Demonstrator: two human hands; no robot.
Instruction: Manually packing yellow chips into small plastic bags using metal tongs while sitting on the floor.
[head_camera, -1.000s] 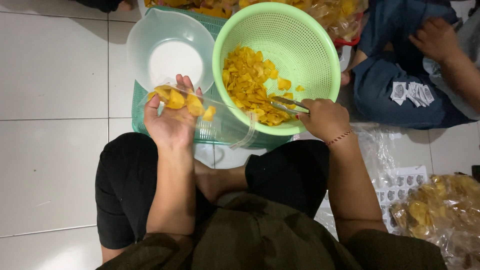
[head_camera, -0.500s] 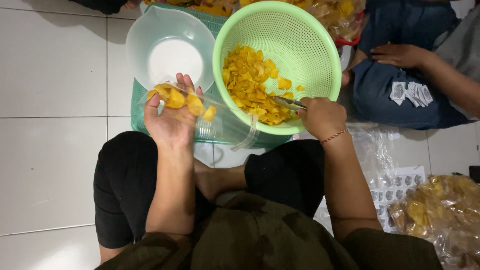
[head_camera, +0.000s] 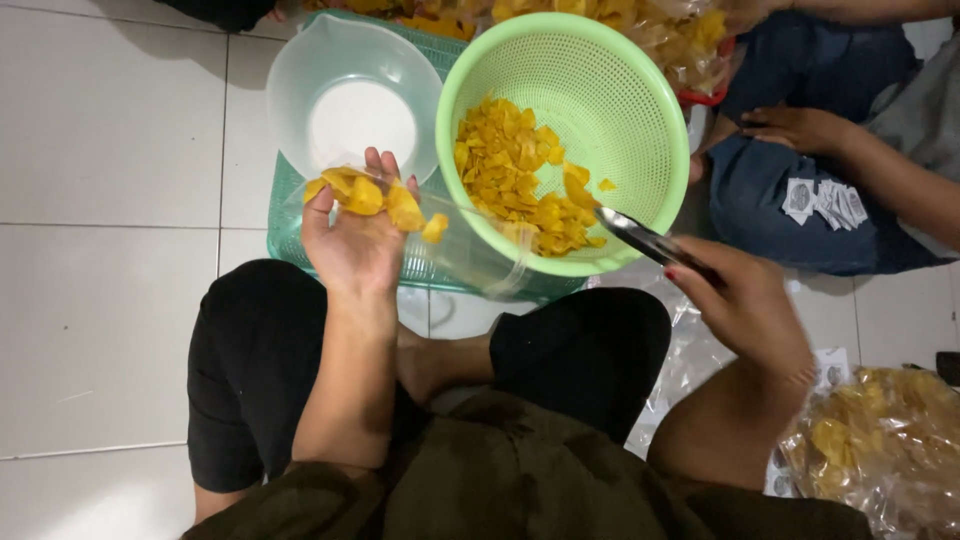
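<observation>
Both hands are busy, so here's how they sit. Left hand is palm up and fairly wide open, fingers curled loosely under a clear plastic bag that has a small heap of yellow chips in its closed end. The bag's open mouth points right, toward the rim of the green colander, and looks like it's touching it or just beside it. Right hand is wrapped closed around the handle of metal tongs, whose tips reach over the colander's near edge just above the pile of chips inside. Can't tell if the tongs are pinching a chip right now, the tips are too blurry.

Handling-wise, I'd say these chips are super light, thin and brittle, so a gentle pinch on the flat faces, no squeezing. The bag is flimsy and slippery, so supporting it from below with a cupped palm makes sense.

Around that: a white translucent bowl sits just left of the colander, both on a green basket on the tiled floor. Another person's hand rests on a knee at upper right, and more bagged chips lie at lower right.
</observation>
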